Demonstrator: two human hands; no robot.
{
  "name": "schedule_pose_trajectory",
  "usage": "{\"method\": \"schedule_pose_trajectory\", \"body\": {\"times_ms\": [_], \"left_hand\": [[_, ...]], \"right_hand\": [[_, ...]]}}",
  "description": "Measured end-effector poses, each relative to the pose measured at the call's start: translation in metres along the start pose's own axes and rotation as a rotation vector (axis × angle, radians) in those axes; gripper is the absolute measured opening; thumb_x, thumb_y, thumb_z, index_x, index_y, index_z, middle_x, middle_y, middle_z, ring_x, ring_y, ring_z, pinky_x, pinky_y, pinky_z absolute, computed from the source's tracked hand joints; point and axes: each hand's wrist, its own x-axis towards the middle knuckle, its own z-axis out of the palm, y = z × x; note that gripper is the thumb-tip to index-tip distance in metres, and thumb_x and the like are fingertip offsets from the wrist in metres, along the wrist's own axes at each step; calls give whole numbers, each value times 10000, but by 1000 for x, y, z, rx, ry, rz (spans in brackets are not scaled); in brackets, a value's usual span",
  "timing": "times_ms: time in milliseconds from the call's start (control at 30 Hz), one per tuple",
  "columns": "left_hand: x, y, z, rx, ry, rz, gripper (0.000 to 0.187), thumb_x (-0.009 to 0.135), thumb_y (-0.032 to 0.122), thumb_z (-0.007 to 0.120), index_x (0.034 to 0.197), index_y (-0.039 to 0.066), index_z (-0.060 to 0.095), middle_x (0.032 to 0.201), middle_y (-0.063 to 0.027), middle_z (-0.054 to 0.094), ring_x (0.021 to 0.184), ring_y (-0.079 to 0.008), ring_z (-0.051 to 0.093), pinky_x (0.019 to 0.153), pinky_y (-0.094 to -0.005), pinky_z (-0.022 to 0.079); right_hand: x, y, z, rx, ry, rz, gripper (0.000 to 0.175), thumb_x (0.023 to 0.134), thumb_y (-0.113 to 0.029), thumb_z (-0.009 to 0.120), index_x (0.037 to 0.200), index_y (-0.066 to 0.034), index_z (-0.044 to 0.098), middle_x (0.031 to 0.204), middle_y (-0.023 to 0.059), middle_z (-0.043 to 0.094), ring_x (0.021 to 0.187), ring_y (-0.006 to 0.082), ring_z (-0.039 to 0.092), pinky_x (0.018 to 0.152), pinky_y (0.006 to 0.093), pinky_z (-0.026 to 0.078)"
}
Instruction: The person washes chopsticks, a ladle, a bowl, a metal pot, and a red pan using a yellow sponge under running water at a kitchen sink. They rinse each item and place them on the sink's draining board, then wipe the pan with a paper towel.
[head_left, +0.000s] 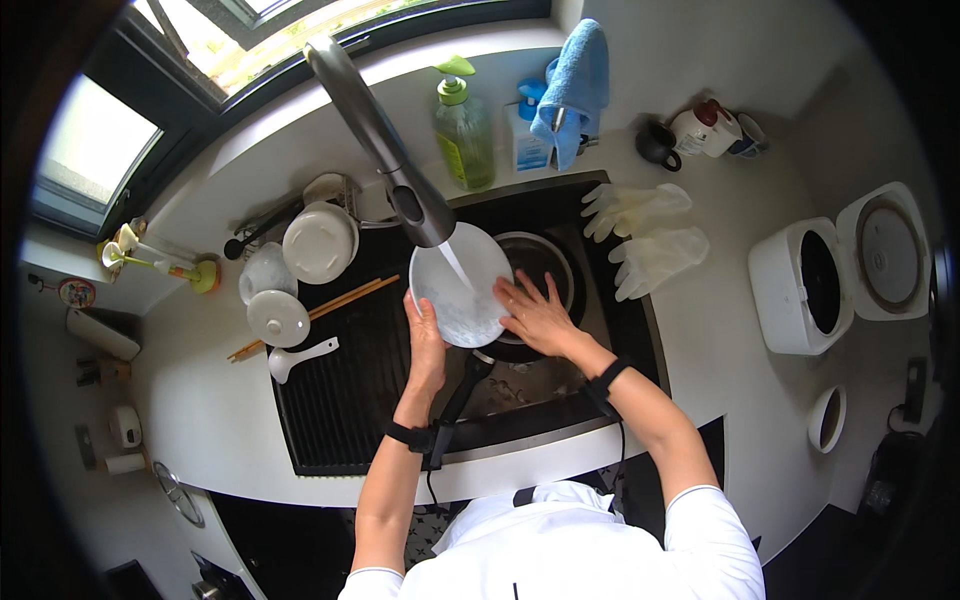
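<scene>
Under the running kitchen faucet (424, 210), a white dish (461, 285), a plate or shallow bowl, is tilted so water lands on its inner face. My left hand (426, 341) grips its lower left rim, thumb on top. Fingers spread, my right hand (541, 311) touches the dish's right edge; it does not appear to grip. Below the dish, a pan (564, 259) with a black handle (465, 386) rests in the sink (510, 435), partly hidden by the dish and my right hand.
Left on the ridged drainboard (337, 405) are stacked white bowls (319, 241), a lid (277, 319), chopsticks (352, 296) and a white spoon (300, 358). Pump bottles (465, 135) stand behind. Rubber gloves (656, 259) lie right, near an open rice cooker (799, 285).
</scene>
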Motion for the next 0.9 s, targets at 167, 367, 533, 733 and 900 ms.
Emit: {"method": "schedule_pose_trajectory", "body": {"times_ms": [167, 367, 533, 733, 900], "left_hand": [[-13, -8, 21, 11, -116, 29, 613, 1067, 571, 374, 1546, 234, 195, 1494, -94, 388, 1322, -234, 482, 974, -393, 532], [-8, -7, 9, -144, -81, -112, 655, 1058, 607, 356, 1551, 214, 180, 1528, -124, 360, 1345, -275, 472, 984, -421, 525], [-1, 2, -5, -68, 5, 30, 646, 1039, 648, 358, 1499, 201, 284, 1409, -94, 472, 1250, -230, 558, 892, -393, 569], [-10, 9, 5, 5, -96, -76, 614, 1045, 649, 318, 1478, 213, 298, 1393, -94, 476, 1225, -225, 583, 843, -401, 599], [-14, 13, 13, -62, -160, -154, 638, 1046, 649, 316, 1514, 217, 279, 1478, -108, 427, 1334, -262, 511, 938, -465, 556]], "right_hand": [[52, -36, 21, 233, 406, 111, 713, 1052, -453, 399, 1629, -100, 172, 1704, 87, 141, 1564, 381, 80, 1229, 621, 55], [23, -70, 13, 379, 97, -190, 640, 1084, -415, 361, 1639, -166, 163, 1709, 53, 129, 1570, 355, 71, 1224, 636, 73], [-20, -20, 5, 71, -96, -101, 621, 1080, -456, 366, 1633, -220, 210, 1708, 3, 148, 1577, 288, 84, 1241, 606, 4], [24, -4, 4, -10, 294, 48, 715, 1039, -444, 444, 1623, -115, 196, 1706, 94, 116, 1576, 320, 62, 1230, 608, 22], [44, -54, 3, 148, 238, -105, 689, 1058, -454, 383, 1622, -104, 202, 1707, 138, 81, 1577, 337, 22, 1243, 579, 26]]}}
